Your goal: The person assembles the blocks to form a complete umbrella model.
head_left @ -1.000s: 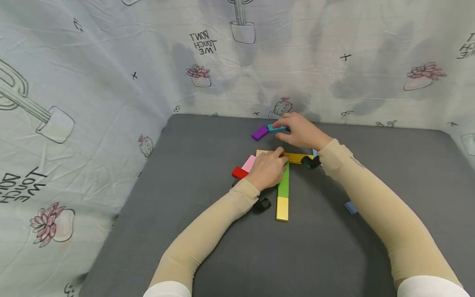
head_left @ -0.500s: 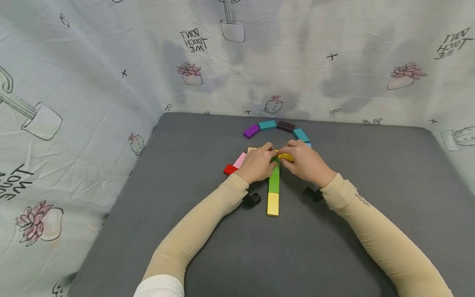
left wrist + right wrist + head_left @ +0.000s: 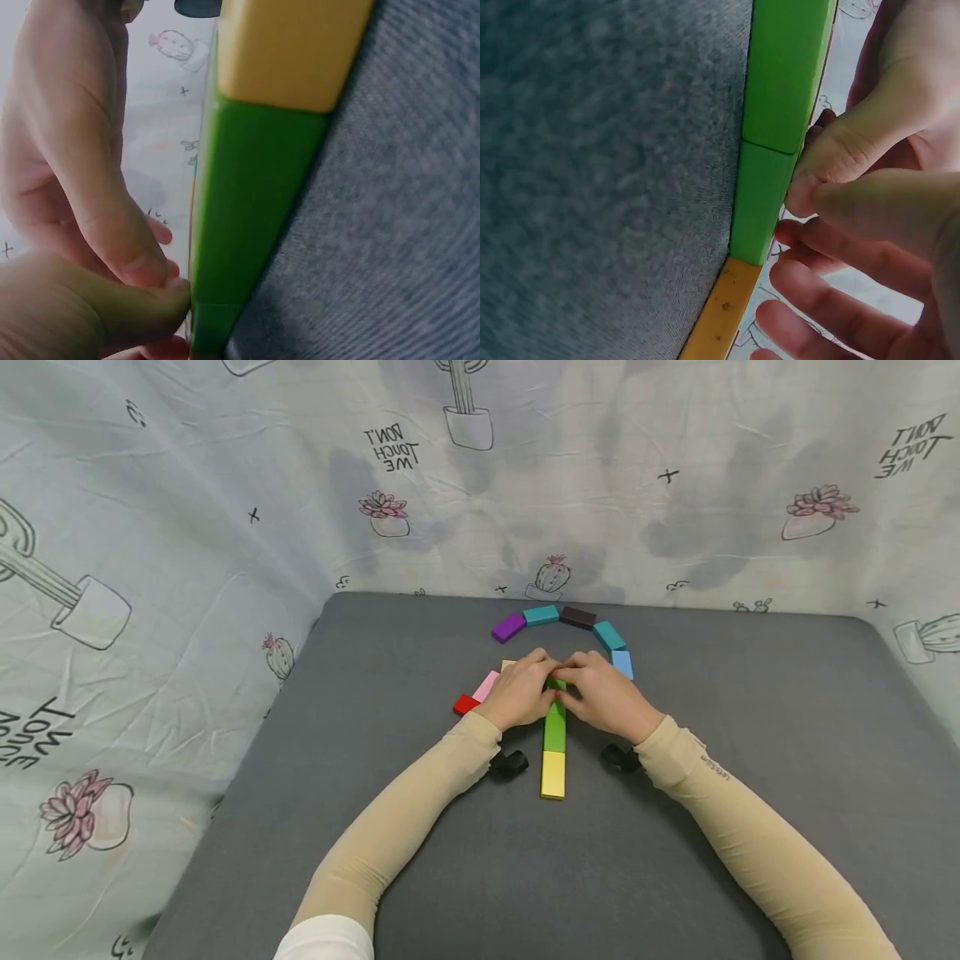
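Coloured domino-like blocks lie in a pattern on the dark grey mat. My left hand [image 3: 519, 691] and my right hand [image 3: 603, 695] meet over the far end of a column of green blocks [image 3: 555, 731]. Their thumbs and index fingertips close in on the far green block [image 3: 763, 202], one hand from each side. Thumb tips come together at its upper edge in the right wrist view. A yellow-orange block [image 3: 724, 311] adjoins the far green end there; the right hand hides it in the head view. The column's near end is a pale yellow block [image 3: 552, 775].
Behind the hands, an arc holds a purple block [image 3: 508, 627], teal blocks [image 3: 541, 615], a dark block [image 3: 577, 617] and a light blue block [image 3: 622, 664]. A pink block [image 3: 485, 685] and a red block [image 3: 466, 703] lie beside the left hand. Printed cloth [image 3: 600, 460] walls the mat.
My right hand has left the dark block in the far arc, come nearer to the yellow-orange block, then slid left onto the green column. The left hand stays at the column's far end.
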Demonstrator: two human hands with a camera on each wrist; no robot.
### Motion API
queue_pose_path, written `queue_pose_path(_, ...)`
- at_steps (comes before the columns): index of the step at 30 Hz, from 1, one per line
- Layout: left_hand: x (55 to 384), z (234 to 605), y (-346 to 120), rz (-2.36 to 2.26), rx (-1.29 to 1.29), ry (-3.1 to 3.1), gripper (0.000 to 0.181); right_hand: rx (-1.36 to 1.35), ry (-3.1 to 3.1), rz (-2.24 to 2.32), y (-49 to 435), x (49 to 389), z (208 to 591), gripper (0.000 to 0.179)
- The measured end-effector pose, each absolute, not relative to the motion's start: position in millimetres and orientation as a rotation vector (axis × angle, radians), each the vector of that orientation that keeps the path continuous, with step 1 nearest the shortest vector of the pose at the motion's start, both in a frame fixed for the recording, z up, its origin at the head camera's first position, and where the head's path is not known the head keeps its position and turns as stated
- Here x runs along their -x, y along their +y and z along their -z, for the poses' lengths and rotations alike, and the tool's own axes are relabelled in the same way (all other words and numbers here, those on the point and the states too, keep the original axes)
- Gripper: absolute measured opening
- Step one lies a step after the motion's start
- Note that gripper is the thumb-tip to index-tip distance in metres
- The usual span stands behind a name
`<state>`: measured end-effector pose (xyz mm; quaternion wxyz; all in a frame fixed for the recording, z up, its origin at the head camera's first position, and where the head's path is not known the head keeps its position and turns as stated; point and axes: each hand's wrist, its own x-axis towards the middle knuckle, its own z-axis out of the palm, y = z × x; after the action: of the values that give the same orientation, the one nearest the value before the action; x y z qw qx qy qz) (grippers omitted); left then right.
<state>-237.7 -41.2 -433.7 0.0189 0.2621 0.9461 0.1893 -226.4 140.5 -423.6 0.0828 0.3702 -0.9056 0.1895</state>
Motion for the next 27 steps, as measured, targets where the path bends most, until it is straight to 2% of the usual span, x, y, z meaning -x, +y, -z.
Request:
queue_pose_path(16, 237.4, 434.1, -40.5, -0.613, -0.810, 2.955, 0.036, -1.192, -2.608, -0.543, 143.1, 230.8, 429.3, 0.020)
queue_pose_path(27, 239.8, 427.4, -46.2, -0.621, -0.856, 2.951, 0.032, -1.110, -2.669, -0.609, 139.5, 234.1, 432.3, 0.019)
